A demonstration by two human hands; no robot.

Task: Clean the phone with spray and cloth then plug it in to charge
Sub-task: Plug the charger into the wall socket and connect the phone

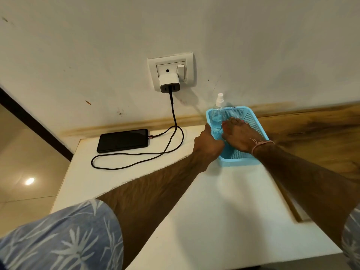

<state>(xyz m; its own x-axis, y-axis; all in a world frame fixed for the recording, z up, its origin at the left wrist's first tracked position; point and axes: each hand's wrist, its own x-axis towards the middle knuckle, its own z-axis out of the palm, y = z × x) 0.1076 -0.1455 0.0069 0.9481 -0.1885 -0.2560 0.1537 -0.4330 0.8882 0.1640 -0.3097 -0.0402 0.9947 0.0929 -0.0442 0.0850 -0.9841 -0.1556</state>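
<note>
1. The left hand [209, 141] grips the left wall of a blue basket [251, 161]. The thumb is raised along the outside and the fingers curl over the rim.
2. The right hand [239, 136] lies palm down inside the basket. Its fingers are stretched out flat and apart, pointing to the far left corner, and the fingertips are just beside the spray bottle [216, 115]. Whether anything lies under the palm cannot be told.
3. A thin thread band [262, 143] circles the right wrist, and a blue patterned sleeve [64, 236] covers the upper left arm.
4. The spray bottle stands upright in the far left corner of the basket. It is clear with a white nozzle, which rises above the rim.
5. The basket sits on the white worktop [214, 195], near its far right side and close to the wall [97, 55].
6. The phone [122, 140] lies flat with its dark screen up on the far left part of the worktop, well apart from the basket.
7. A black cable [176, 121] is plugged into the phone's right end. It loops across the worktop and runs up to a white charger [169, 81].
8. The charger sits in the socket [171, 70] on the wall, above and between the phone and the basket.
</note>
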